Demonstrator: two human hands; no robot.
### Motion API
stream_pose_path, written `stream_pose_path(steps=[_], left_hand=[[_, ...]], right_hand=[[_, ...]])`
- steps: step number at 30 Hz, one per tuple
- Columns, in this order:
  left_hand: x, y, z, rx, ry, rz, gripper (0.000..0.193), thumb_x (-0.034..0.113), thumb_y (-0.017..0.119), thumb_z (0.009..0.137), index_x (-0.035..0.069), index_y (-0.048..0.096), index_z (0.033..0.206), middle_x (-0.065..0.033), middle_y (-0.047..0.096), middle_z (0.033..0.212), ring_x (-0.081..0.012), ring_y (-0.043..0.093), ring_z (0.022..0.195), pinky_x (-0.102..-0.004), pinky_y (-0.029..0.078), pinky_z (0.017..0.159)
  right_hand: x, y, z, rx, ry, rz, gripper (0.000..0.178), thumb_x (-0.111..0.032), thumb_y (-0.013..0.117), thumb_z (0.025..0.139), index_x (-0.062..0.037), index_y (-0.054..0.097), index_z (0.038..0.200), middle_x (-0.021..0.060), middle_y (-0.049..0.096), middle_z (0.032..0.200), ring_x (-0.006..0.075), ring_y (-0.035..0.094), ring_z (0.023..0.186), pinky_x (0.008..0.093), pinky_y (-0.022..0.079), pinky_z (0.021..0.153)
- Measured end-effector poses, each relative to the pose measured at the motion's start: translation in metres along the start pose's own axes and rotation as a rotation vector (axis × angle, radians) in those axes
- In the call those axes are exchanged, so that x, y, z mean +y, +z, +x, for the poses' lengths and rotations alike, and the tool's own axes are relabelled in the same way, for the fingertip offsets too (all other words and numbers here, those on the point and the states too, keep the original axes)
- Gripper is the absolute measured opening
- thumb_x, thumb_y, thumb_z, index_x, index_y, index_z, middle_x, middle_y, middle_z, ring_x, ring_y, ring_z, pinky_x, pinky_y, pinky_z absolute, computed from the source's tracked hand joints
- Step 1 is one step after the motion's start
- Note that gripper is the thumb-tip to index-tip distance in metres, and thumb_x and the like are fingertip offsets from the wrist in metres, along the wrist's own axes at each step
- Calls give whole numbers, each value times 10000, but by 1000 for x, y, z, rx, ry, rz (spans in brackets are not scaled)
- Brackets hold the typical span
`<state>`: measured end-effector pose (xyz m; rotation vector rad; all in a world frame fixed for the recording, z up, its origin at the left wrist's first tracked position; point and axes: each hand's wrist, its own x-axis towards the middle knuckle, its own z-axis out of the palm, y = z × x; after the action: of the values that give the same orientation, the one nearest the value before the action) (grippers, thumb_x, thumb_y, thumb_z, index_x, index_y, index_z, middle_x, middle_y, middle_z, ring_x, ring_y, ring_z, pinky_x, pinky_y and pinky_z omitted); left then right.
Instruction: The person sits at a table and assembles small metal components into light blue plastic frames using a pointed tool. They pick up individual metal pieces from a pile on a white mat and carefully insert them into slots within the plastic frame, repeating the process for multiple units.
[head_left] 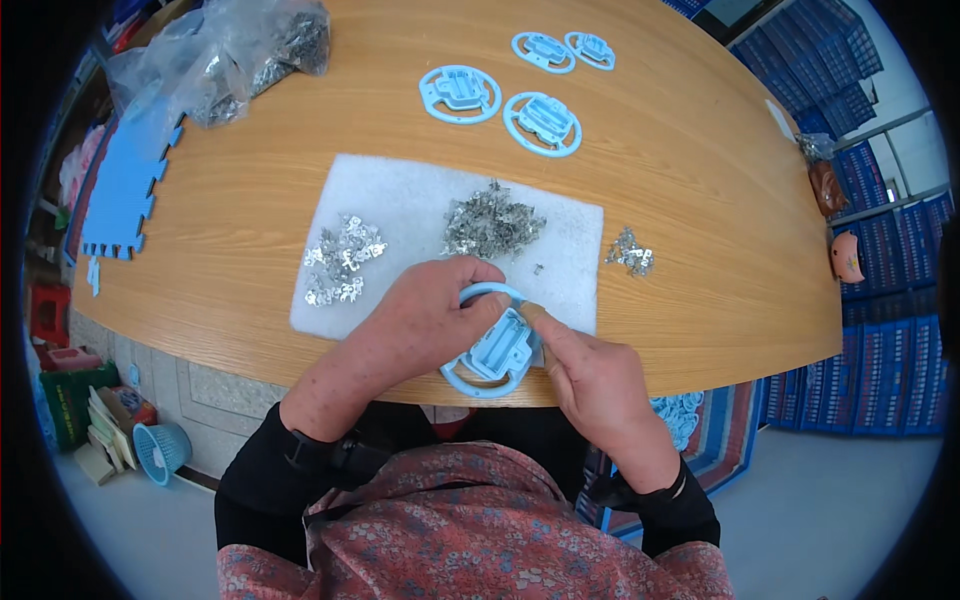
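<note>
Over the front edge of a white foam sheet [400, 185] I hold a light blue plastic toy steering wheel [490, 350], its hollow side facing up. My left hand [435, 305] is closed on the upper left of its rim, thumb across the ring. At the wheel's right side my right hand [595, 375] is closed too, thumb and finger pressed near the battery-box-shaped hollow. Whether a small part sits under those fingertips is hidden. Just beyond the hands lies a dark heap of small metal pieces [490, 222]. Flat shiny metal clips [345, 255] are spread at the sheet's left.
More metal pieces [630, 252] lie right of the sheet. Several blue wheels [543, 124] rest farther back on the wooden table [700, 190]. Plastic bags of metal parts [225, 60] and a blue foam mat [125, 185] occupy the left. Blue crates [870, 375] stand at the right.
</note>
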<state>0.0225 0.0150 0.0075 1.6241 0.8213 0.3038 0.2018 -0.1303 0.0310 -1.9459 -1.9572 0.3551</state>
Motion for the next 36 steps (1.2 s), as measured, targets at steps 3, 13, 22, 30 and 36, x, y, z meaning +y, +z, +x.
stream_pose_path(steps=[3, 13, 22, 30, 36], left_hand=[[-1, 0, 1, -6, 1, -5, 293, 174, 678, 974, -40, 683, 1174, -100, 747, 989, -126, 683, 896, -299, 556, 792], [-2, -1, 2, -10, 28, 8, 300, 198, 681, 971, -41, 694, 1153, -110, 746, 961, -123, 679, 890, -303, 554, 787], [-6, 0, 2, 4, 29, 26, 294, 181, 685, 965, -48, 690, 1149, -116, 744, 975, -136, 683, 894, -308, 555, 797], [-9, 2, 2, 38, 60, -18, 348, 230, 692, 932, -53, 702, 1134, -187, 748, 974, -241, 724, 886, -356, 571, 788], [-3, 0, 1, 16, 40, 15, 312, 192, 695, 960, -53, 693, 1153, -123, 752, 958, -130, 685, 878, -308, 555, 788]], right_hand=[[-2, 3, 0, -10, 7, -86, 514, -88, 666, 879, -193, 619, 1381, 89, 668, 787, 311, 677, 670, 427, 535, 578], [9, 7, 1, -4, 15, 107, 474, -55, 645, 887, -195, 638, 1340, 143, 715, 893, 362, 696, 754, 443, 547, 625], [-2, 8, 3, -56, -4, -175, 434, -84, 613, 917, -172, 629, 1342, 140, 695, 829, 346, 690, 712, 443, 529, 580], [-1, -3, 3, -48, 129, -27, 300, -85, 658, 900, -149, 653, 1192, 140, 700, 859, 345, 689, 703, 441, 532, 578], [1, -1, -4, 72, -5, -29, 288, -89, 691, 878, -163, 670, 1155, 95, 673, 817, 324, 682, 680, 426, 536, 575]])
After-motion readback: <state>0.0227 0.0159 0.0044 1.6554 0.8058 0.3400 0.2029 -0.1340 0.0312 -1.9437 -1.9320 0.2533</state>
